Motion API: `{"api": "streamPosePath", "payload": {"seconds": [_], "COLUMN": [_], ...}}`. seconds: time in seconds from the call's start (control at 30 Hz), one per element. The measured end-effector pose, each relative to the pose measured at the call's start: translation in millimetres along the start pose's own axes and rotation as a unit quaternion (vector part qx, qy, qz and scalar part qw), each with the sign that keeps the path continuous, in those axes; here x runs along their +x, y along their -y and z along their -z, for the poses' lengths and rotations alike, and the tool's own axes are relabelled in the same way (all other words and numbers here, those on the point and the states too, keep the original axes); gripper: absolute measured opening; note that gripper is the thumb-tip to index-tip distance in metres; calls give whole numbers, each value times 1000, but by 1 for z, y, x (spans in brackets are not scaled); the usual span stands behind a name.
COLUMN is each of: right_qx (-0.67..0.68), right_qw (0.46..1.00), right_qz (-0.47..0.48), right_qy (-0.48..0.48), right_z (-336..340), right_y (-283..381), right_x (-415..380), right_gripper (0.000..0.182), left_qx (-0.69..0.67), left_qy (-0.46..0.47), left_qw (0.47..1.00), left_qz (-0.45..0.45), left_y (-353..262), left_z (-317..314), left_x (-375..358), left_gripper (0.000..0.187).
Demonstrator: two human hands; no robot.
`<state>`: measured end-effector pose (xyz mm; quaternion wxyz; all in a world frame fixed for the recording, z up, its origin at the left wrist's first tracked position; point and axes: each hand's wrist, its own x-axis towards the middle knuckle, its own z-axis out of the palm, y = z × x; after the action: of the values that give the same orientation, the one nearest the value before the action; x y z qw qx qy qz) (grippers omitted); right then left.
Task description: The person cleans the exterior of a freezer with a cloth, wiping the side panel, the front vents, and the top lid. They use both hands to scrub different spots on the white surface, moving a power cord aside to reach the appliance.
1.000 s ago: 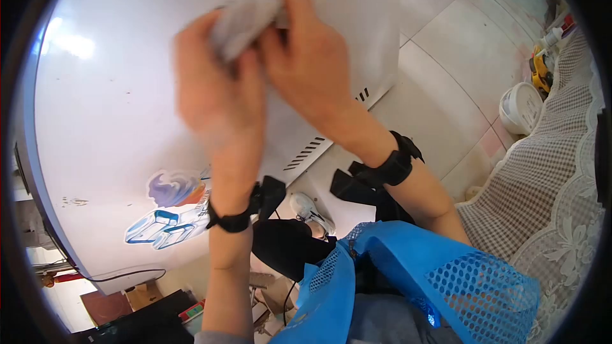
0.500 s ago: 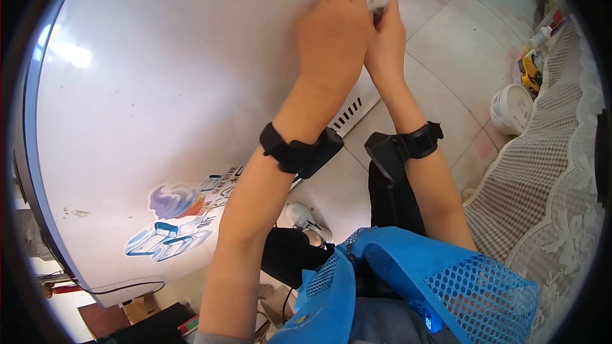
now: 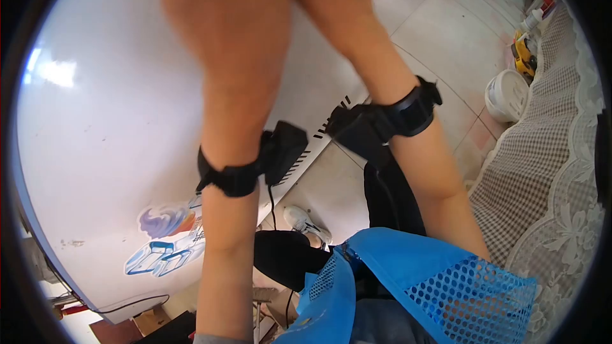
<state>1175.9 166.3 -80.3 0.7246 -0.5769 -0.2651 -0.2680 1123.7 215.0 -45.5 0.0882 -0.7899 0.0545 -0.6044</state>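
Note:
My left hand is at the top of the view, blurred by motion, over the white panel of a freezer-like cabinet. Close beside it on the right is my right hand, also reaching up past the top edge. The fingers of both hands lie outside the picture, so whatever they may hold is hidden. Ice-cream and ice-cube stickers decorate the lower part of the panel, and dark vent slots run along its right side. Each wrist wears a black strap with a box-shaped device.
A checked cloth with lace trim hangs along the right. Beside it on the tiled floor stand a white bucket and a yellow tool. Cardboard and a dark cable lie at lower left. My shoe is below.
Both hands have moved left and up, so the fingers have left the picture. The white cloth-like piece seen at the fingers before is out of sight.

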Motion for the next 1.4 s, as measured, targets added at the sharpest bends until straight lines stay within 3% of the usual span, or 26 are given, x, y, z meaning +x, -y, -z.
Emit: {"api": "streamPosePath", "payload": {"seconds": [0.07,0.17,0.2,0.23,0.27,0.33,0.37,0.43,0.47,0.57,0.7,0.8,0.9,1.0,1.1,1.27,1.4], "right_qx": [-7,-72,-33,5,5,-203,-201,-51,-45,-78,-21,62,55,20,4,24,-32], "right_qw": [1000,996,993,981,981,966,966,964,964,939,963,955,964,965,972,954,944], "right_qz": [-10,-33,-115,-196,-196,-118,-119,-260,-261,-325,-252,-272,-199,-147,-117,-189,-152], "right_qy": [1,32,10,-13,-10,106,109,31,36,87,89,105,169,218,205,233,291], "right_z": [16,46,50,53,64,83,80,76,72,53,9,-14,-20,-29,-30,-39,-60], "right_y": [-32,-108,-123,-139,-165,-212,-212,-189,-177,-132,-76,-25,7,24,21,46,85], "right_x": [6,-26,-41,-56,-77,-116,-130,-159,-169,-190,-208,-218,-219,-230,-228,-237,-270], "right_gripper": [28,28,30,32,32,39,39,40,40,38,35,37,38,38,42,51,52], "left_qx": [-16,-19,-6,-1,4,10,15,6,-4,-21,72,24,78,116,118,135,154], "left_qy": [52,291,360,335,310,325,342,373,402,409,429,340,290,278,250,179,164], "left_qw": [998,952,925,938,949,944,938,925,912,907,888,906,915,915,927,940,929], "left_qz": [25,91,121,89,56,58,59,67,74,99,148,250,270,270,255,259,294], "left_y": [-9,-39,-50,-56,-60,-72,-72,-69,-66,-45,-14,7,15,19,20,30,46], "left_z": [-27,-50,-64,-76,-87,-103,-105,-89,-79,-25,56,113,154,172,168,189,244], "left_x": [-12,-37,-48,-69,-95,-137,-154,-179,-188,-196,-179,-172,-158,-161,-167,-174,-184], "left_gripper": [16,23,28,23,20,18,17,18,19,25,35,45,47,48,48,46,47]}}
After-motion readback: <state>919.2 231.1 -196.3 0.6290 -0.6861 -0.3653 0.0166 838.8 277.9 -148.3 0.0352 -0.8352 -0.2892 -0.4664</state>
